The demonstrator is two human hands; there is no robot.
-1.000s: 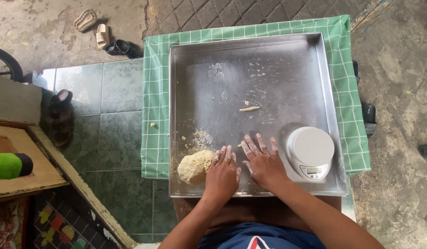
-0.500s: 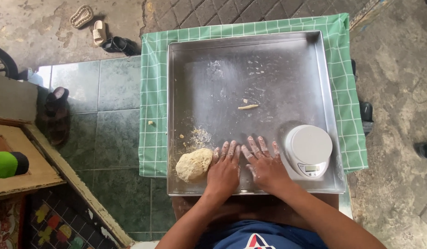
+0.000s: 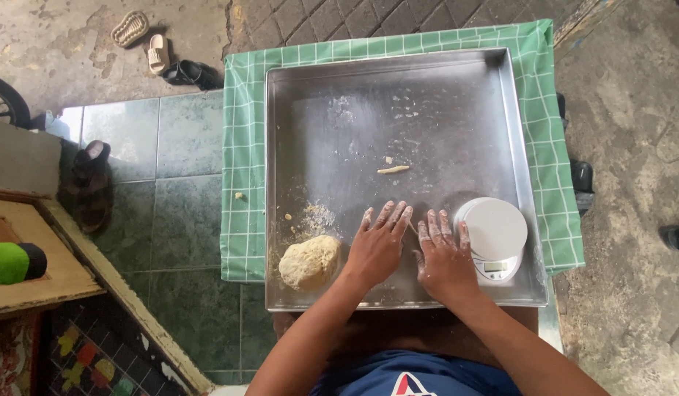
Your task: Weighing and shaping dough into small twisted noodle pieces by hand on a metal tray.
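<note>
You are looking down on a floor of dark green glazed tiles (image 3: 163, 147) at nine o'clock, giving way to rough grey concrete (image 3: 53, 59) at eleven and cracked concrete (image 3: 632, 147) at three. Paving bricks (image 3: 398, 15) sit at twelve. Sandals (image 3: 145, 40) lie at eleven, a dark pair (image 3: 90, 183) at nine. A wooden frame (image 3: 39, 257) stands at eight, patterned tiles (image 3: 90, 352) at seven. Daylight is soft and even

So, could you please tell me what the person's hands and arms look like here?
Both arms are bare to the frame's edge, with no sleeves, gloves, rings or watch visible. The left hand and right hand are dusted with pale flour, whitest on the right hand's fingers.
</note>
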